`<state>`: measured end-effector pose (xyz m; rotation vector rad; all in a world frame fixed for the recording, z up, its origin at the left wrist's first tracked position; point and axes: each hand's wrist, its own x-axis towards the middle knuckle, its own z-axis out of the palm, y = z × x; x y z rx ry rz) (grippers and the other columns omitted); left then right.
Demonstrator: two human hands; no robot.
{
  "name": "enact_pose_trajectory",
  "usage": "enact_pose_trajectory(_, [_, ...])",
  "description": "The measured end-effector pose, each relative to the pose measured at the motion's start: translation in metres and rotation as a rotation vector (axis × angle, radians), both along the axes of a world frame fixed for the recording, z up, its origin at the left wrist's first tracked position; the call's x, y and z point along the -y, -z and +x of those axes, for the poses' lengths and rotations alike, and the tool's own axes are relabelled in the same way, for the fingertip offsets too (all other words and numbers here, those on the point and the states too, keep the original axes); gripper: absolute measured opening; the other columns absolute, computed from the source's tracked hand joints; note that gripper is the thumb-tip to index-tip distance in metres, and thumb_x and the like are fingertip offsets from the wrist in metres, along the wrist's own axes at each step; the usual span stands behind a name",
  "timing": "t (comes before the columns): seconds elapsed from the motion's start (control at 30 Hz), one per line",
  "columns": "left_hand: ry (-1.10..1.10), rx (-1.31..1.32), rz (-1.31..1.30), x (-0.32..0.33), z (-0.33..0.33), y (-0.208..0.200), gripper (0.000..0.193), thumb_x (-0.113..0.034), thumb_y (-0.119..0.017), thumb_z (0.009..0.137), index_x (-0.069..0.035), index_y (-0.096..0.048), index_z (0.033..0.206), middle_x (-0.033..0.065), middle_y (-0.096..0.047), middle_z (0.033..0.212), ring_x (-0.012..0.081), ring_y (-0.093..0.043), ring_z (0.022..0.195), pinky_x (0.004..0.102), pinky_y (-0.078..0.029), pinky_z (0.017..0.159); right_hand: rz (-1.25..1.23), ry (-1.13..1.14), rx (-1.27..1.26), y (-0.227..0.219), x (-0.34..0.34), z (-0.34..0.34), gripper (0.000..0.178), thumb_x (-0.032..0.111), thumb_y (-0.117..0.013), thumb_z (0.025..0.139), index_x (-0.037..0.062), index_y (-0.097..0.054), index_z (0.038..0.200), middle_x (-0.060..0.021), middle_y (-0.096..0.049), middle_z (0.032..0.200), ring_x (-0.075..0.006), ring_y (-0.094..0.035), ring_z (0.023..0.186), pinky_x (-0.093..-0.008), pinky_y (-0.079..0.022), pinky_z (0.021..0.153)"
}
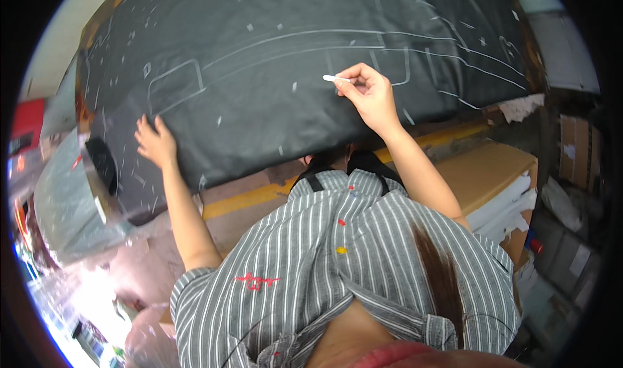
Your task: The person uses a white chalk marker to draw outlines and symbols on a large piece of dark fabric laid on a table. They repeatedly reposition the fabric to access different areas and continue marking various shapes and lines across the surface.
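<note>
A large sheet of black leather-like material (259, 118) covers the work surface in front of me. White chalk outlines run across it: long curved bands, box shapes and short marks. My right hand (368, 95) pinches a short white stick of chalk (334, 79) between thumb and fingers, above the middle right of the sheet near a drawn box. Whether the chalk touches the material I cannot tell. My left hand (156, 141) rests on the sheet's near left part with fingers spread, close to the corner of another chalk outline.
At right, a brown cardboard box (496, 173) stands close to my right arm, with white sheets at its side. Clear plastic wrapping (71, 199) lies at left, beyond it a red object (27, 125). A yellow floor stripe (250, 201) passes below the sheet's near edge.
</note>
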<state>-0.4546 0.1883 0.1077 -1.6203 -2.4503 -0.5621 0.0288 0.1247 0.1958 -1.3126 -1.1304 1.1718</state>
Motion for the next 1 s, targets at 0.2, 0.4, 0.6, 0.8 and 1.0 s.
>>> enact_pose_trajectory(0.2, [0.017, 0.077, 0.076, -0.001, -0.014, 0.007, 0.054, -0.048, -0.05, 0.101, -0.018, -0.05, 0.147, 0.0074, -0.047, 0.154, 0.0346, -0.035, 0.146, 0.0633, -0.02, 0.115, 0.066, 0.432, -0.027, 0.001, 0.04, 0.145, 0.016, 0.004, -0.069, 0.094, -0.0021, -0.064, 0.109, -0.0117, -0.071, 0.105, -0.018, -0.07, 0.098, -0.0287, -0.057, 0.087])
enact_pose_trajectory(0.4, [0.175, 0.01, 0.25, -0.014, 0.055, -0.023, 0.039, -0.033, -0.055, 0.103, -0.012, -0.063, 0.134, 0.0088, -0.058, 0.143, 0.0348, -0.046, 0.138, 0.0501, -0.032, 0.115, 0.146, 0.77, 0.055, -0.015, 0.052, 0.291, 0.018, 0.015, -0.061, 0.102, 0.0009, -0.061, 0.114, -0.0121, -0.07, 0.112, -0.0189, -0.069, 0.106, -0.0299, -0.058, 0.086])
enact_pose_trajectory(0.6, [0.438, 0.199, 0.31, -0.026, 0.28, -0.068, 0.029, -0.019, -0.057, 0.102, -0.006, -0.066, 0.126, 0.0125, -0.062, 0.137, 0.0333, -0.046, 0.138, 0.0444, -0.034, 0.115, 0.265, 0.819, 0.132, -0.018, -0.016, 0.466, 0.023, 0.023, -0.055, 0.105, 0.0019, -0.061, 0.112, -0.0107, -0.069, 0.11, -0.0162, -0.068, 0.101, -0.027, -0.056, 0.082])
enact_pose_trajectory(0.8, [0.584, 0.307, 0.184, 0.008, 0.52, -0.115, 0.025, -0.012, -0.061, 0.098, -0.007, -0.068, 0.121, 0.0117, -0.066, 0.128, 0.0318, -0.052, 0.132, 0.0434, -0.037, 0.112, 0.207, 0.75, 0.216, 0.008, -0.134, 0.653, 0.03, 0.03, -0.054, 0.106, 0.002, -0.063, 0.109, -0.01, -0.073, 0.105, -0.0164, -0.069, 0.099, -0.0288, -0.055, 0.082])
enact_pose_trajectory(1.0, [0.569, 0.525, 0.047, 0.056, 0.647, -0.131, 0.021, -0.006, -0.067, 0.092, -0.004, -0.071, 0.113, 0.0071, -0.072, 0.103, 0.0238, -0.061, 0.102, 0.0348, -0.048, 0.093, 0.144, 0.805, 0.528, 0.059, -0.188, 0.805, 0.038, 0.032, -0.053, 0.106, -0.0027, -0.066, 0.113, -0.0113, -0.072, 0.112, -0.0199, -0.068, 0.101, -0.0328, -0.054, 0.088])
